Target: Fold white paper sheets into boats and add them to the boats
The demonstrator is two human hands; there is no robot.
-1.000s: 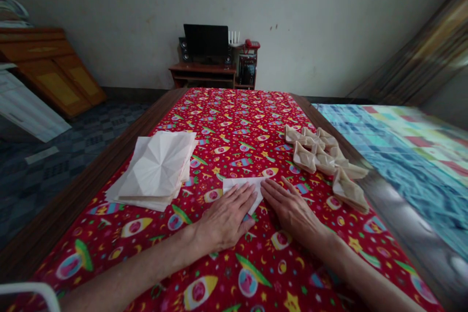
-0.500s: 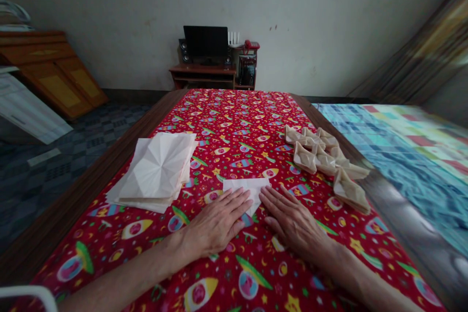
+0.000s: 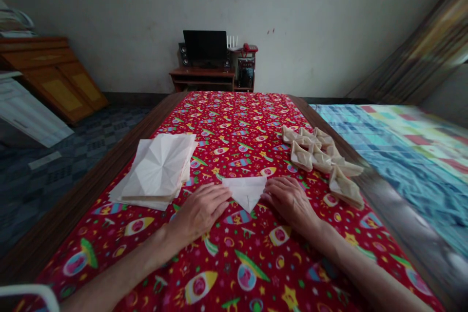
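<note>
A white sheet of paper, folded to a straight far edge and a point toward me, lies flat on the red patterned tablecloth. My left hand is at its left corner, fingers together and closed on the edge. At the right corner my right hand has its fingers curled in, pinching that side. The fingertips under the paper's edges are partly hidden. To the left rests a stack of creased paper sheets. Several folded paper pieces sit in a group on the right.
Dark wooden borders of the table run along both sides of the cloth. A bed with a checked cover adjoins on the right. Beyond the far end stand a desk with a monitor and a red telephone. A wooden cabinet is at left.
Both hands have drawn apart from flat on the folded paper to its two side corners, with fingers curling in. More of the paper's pointed near part shows. The view has tilted slightly.
</note>
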